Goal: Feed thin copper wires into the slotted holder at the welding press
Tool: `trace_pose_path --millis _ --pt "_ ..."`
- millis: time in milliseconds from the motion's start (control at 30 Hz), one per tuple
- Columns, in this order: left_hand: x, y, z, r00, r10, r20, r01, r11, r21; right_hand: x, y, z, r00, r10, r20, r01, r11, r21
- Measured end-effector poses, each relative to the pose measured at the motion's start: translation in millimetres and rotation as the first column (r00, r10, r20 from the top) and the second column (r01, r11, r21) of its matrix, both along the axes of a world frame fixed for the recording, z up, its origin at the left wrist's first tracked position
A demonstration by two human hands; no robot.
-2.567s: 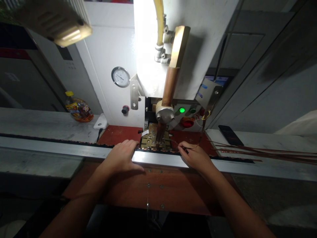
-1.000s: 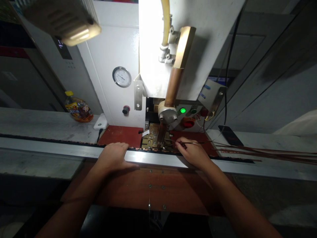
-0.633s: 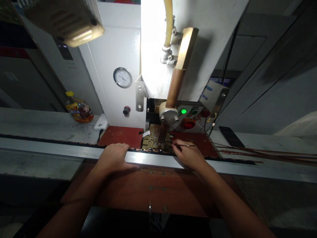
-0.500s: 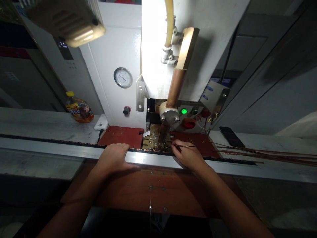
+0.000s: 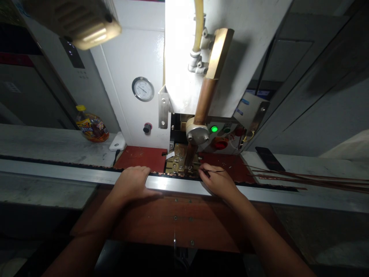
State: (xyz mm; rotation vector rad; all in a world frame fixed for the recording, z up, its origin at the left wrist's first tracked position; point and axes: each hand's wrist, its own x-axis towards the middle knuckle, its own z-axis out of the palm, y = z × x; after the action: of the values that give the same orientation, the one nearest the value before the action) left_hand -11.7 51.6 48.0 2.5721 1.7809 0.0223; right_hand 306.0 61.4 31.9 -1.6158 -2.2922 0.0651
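My left hand [image 5: 134, 182] grips the long aluminium bar [image 5: 168, 184], its fingers over the far edge and its thumb along the near side. A dark strip with copper-coloured pieces [image 5: 157, 174] runs along the bar's far edge. My right hand [image 5: 217, 179] pinches a thin dark rod [image 5: 215, 170] just right of the brass fixture [image 5: 174, 165]. Above that fixture, the machine's copper electrode [image 5: 190, 154] reaches down to the strip between my hands. What the rod's left tip touches is too small to tell.
A bottle [image 5: 92, 127] and a white box [image 5: 117, 141] stand at the left. Several thin copper rods [image 5: 302, 179] and a black phone [image 5: 269, 158] lie at the right. The lamp [image 5: 95, 27] hangs at upper left, and a green light [image 5: 214, 129] glows.
The view has shifted very slightly. Both hands, the bar and the electrode hold nearly the same places.
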Motion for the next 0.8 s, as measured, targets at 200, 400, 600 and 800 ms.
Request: trace_pose_path --millis 200,400,600,800 --pt "0.6 0.7 -0.1 1.000 0.003 -0.011 -0.003 1.000 -0.006 -0.5 -0.6 0.6 1.000 -0.014 0.005 0.014 1.000 -0.019" --pt "0.7 0.2 1.0 1.000 -0.008 -0.018 0.008 1.000 0.011 1.0 0.8 -2.7 1.000 0.021 -0.021 -0.021 1.000 -0.010" --pt "0.0 -0.9 0.7 1.000 -0.007 -0.027 0.008 1.000 0.021 1.0 -0.1 -2.7 1.000 0.007 -0.009 -0.007 1.000 -0.003" --pt "-0.4 -0.1 0.0 1.000 -0.011 -0.026 0.012 1.000 0.021 0.9 0.2 -1.7 1.000 0.010 -0.011 -0.010 1.000 -0.023"
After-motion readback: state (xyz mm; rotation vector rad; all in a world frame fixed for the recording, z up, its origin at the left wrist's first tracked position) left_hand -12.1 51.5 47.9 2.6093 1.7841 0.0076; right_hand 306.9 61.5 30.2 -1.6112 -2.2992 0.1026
